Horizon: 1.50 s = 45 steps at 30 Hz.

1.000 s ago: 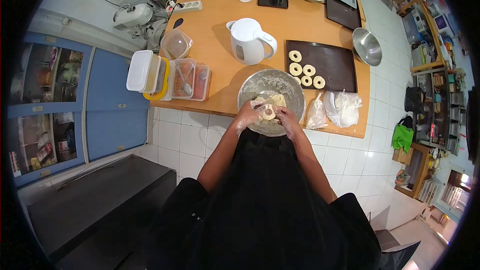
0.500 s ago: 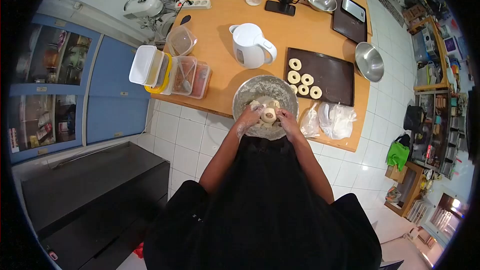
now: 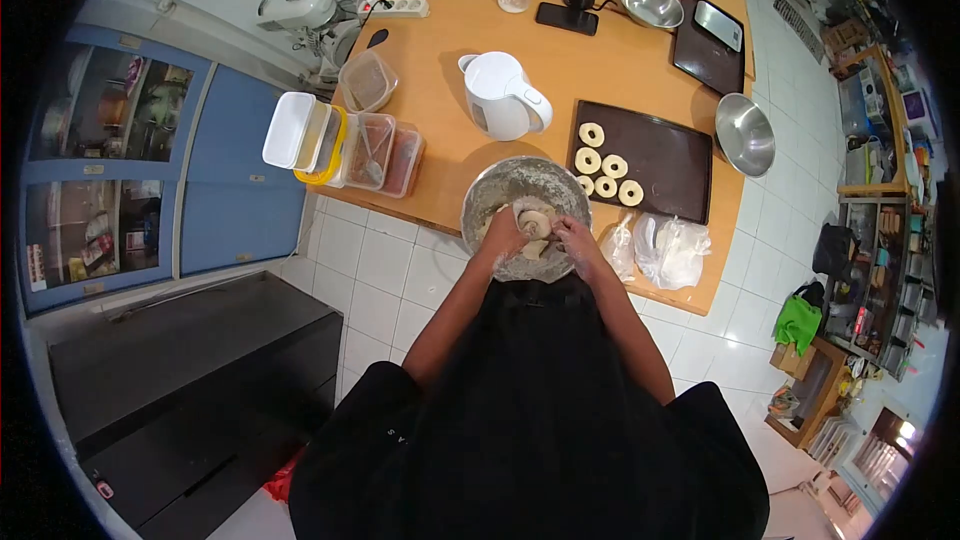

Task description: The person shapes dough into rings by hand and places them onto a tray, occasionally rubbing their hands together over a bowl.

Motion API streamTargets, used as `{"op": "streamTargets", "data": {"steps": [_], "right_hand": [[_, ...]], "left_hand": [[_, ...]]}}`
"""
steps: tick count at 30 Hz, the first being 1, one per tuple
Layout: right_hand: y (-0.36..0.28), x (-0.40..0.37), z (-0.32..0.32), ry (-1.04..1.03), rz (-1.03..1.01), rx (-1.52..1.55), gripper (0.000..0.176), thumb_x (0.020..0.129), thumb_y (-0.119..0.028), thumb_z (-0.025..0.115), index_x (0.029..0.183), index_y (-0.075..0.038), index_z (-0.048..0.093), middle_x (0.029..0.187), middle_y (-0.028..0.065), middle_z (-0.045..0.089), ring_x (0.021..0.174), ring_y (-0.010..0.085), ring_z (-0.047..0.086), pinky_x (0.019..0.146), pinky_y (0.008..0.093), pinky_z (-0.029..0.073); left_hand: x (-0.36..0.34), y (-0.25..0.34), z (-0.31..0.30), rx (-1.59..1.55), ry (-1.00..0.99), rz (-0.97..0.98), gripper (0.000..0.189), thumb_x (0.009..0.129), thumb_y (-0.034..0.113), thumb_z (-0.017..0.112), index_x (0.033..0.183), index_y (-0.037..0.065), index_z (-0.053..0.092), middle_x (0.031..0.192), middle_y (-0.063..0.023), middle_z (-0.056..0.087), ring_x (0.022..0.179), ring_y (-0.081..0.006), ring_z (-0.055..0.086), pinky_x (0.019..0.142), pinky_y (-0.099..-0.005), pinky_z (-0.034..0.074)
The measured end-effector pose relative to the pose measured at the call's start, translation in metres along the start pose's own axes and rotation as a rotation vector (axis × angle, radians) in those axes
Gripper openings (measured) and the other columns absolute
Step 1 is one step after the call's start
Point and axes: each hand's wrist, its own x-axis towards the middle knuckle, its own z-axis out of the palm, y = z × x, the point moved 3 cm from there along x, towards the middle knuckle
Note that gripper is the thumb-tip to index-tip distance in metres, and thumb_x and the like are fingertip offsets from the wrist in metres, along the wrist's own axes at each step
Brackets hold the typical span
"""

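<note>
Pinching a small dough piece (image 3: 535, 221) between left hand (image 3: 503, 237) and right hand (image 3: 575, 237), floury fingers curled in tight around it. Held just over the metal bowl (image 3: 500, 180) at the near edge of the bench (image 3: 440, 130). Right beside the bowl, a dark tray (image 3: 670, 165) with a few dough rings (image 3: 589, 159), plastic bags (image 3: 672, 248) in front of it. White kettle (image 3: 497, 95) just behind the bowl.

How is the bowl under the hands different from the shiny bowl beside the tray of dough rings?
The floury bowl is dull and dusted white, with dough inside; the shiny bowl is bright and looks empty. The left hand and right hand hold a dough piece over the floury bowl; nobody touches the shiny bowl. Both are round and metal.
</note>
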Motion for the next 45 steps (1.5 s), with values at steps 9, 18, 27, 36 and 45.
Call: {"op": "streamTargets", "data": {"steps": [9,18,27,36,45], "right_hand": [[-0.015,-0.003,0.003,0.006,0.085,0.149,0.021,0.098,-0.027,0.044,0.103,-0.012,0.057,0.089,-0.0033,0.057,0.082,0.0094,0.052,0.073,0.0254,0.039],[-0.011,-0.003,-0.003,-0.007,0.038,0.150,0.015,0.096,-0.021,0.050,0.102,-0.010,0.059,0.086,-0.0038,0.059,0.076,0.0065,0.052,0.067,0.0218,0.040],[-0.014,-0.002,0.003,0.040,-0.091,0.082,0.022,0.092,-0.024,0.061,0.103,-0.004,0.061,0.083,-0.0029,0.061,0.070,0.0044,0.050,0.063,0.0203,0.039],[-0.010,-0.001,0.003,0.029,-0.103,0.012,0.024,0.092,-0.028,0.060,0.103,-0.007,0.062,0.083,-0.0040,0.060,0.071,0.0045,0.049,0.064,0.0212,0.038],[-0.010,-0.001,0.002,0.007,-0.143,0.057,0.023,0.093,-0.028,0.060,0.103,-0.007,0.062,0.084,-0.0041,0.060,0.073,0.0045,0.050,0.064,0.0210,0.038]], "left_hand": [[0.003,0.002,0.009,0.199,0.101,0.154,0.035,0.078,0.006,0.065,0.112,0.004,0.058,0.103,-0.0198,0.064,0.100,-0.0392,0.059,0.087,-0.0405,0.047],[0.003,0.015,0.005,0.069,0.070,0.074,0.030,0.079,0.008,0.064,0.108,0.003,0.058,0.103,-0.0212,0.063,0.099,-0.0391,0.059,0.085,-0.0410,0.047],[0.007,0.001,0.013,0.272,0.102,0.134,0.039,0.075,0.006,0.066,0.112,0.002,0.056,0.099,-0.0238,0.062,0.097,-0.0424,0.058,0.084,-0.0457,0.047],[0.005,0.014,0.007,0.319,0.012,0.038,0.038,0.072,0.016,0.074,0.104,0.001,0.061,0.095,-0.0218,0.065,0.092,-0.0396,0.061,0.080,-0.0443,0.049],[0.008,-0.003,0.015,0.063,0.096,0.031,0.036,0.071,0.016,0.076,0.103,0.002,0.064,0.094,-0.0208,0.066,0.090,-0.0350,0.065,0.079,-0.0401,0.050]]}}
